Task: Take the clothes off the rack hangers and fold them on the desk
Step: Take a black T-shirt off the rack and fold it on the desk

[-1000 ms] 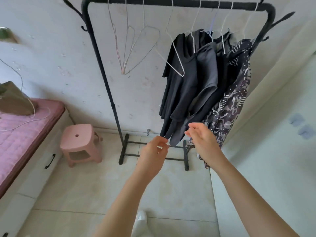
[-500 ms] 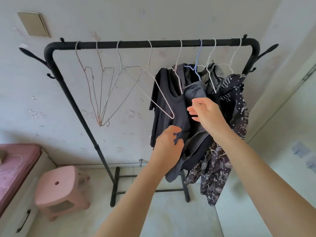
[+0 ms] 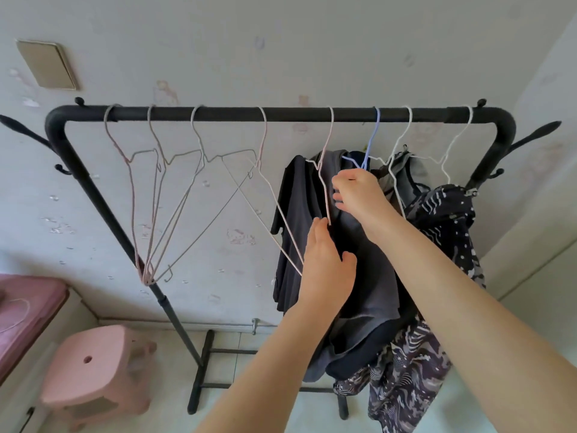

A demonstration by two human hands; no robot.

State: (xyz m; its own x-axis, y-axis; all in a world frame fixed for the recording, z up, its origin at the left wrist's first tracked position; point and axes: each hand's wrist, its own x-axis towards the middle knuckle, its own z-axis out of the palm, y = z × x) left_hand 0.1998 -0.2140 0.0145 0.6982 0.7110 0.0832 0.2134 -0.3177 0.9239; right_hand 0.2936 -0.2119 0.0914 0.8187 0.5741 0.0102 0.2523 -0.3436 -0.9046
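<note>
Black clothes rack (image 3: 281,114) against the wall; four bare wire hangers (image 3: 175,195) bunched at its left end; pink stool (image 3: 93,367) on the floor below; pink-covered bed (image 3: 28,295) at far left. Dark grey shirt (image 3: 368,276) hangs mid-rack among other dark garments, patterned dress (image 3: 443,232) beside it. Left hand (image 3: 324,267): fingers straight, resting on the shirt front, touching a pale hanger wire. Right hand (image 3: 359,192): fingers curled, gripping the shirt's collar beneath the blue hanger (image 3: 371,142).
</note>
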